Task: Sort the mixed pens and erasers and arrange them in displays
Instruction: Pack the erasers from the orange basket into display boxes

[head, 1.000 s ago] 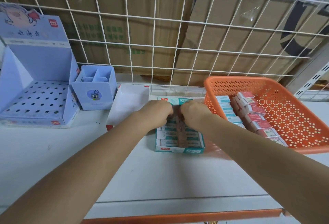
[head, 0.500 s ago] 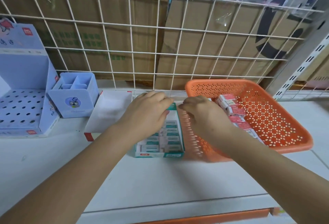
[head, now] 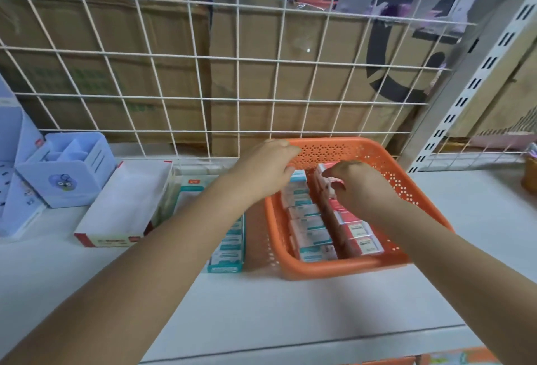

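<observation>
Reaching away from the teal display box (head: 225, 268), where both were pressing a row down a second ago, the two hands now sit over the orange basket (head: 343, 270) toward the right of the white shelf (head: 290, 306); this suggests that the last batch is seated and the next pick is starting; the left hand (head: 263, 171) hovers at the basket's far left corner above the teal erasers (head: 308, 226), fingers loosely bent and holding nothing that shows; the right hand (head: 360, 187) curls down on the far end of the red erasers (head: 357, 229), thumb and fingertips closing on one or two of them, though how many it grips cannot be told; the erasers lie in two rows along the basket's left wall, teal on the left and red just beside it, each row running from near rim to far rim; every eraser has its long axis across its row, roughly left to right with a slight tilt, printed sleeve up; the teal box stands just left of the basket, partly under the left forearm; the white box (head: 128, 199) next along probably awaits the red ones.
</observation>
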